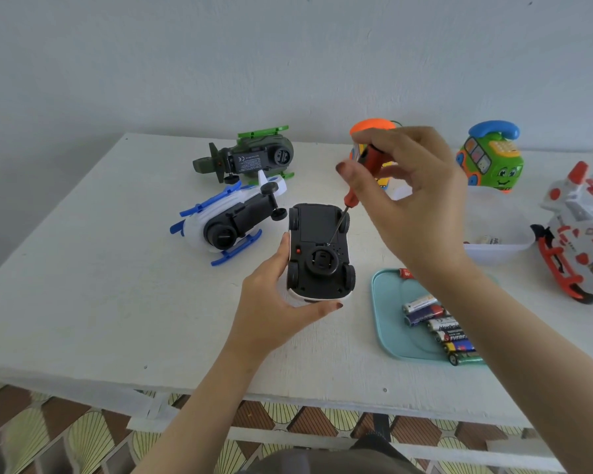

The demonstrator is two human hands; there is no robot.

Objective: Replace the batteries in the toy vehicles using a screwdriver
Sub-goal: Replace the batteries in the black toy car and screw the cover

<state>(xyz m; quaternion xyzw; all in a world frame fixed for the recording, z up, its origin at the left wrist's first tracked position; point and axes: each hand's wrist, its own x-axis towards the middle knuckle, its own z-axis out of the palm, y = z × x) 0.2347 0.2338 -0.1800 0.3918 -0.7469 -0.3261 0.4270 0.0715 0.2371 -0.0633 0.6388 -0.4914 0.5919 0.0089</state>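
R grip (408,200) pinches screwdriver (351,196), handle partly hidden; L grip (274,313) holds upturned car (319,248).

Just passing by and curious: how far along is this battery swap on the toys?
Nothing is plainly finished. In hand: the left hand steadies the upturned toy car while the right hand sets the screwdriver tip at its closed battery cover. Left: open it, swap in batteries from the tray, then toys like the green helicopter.
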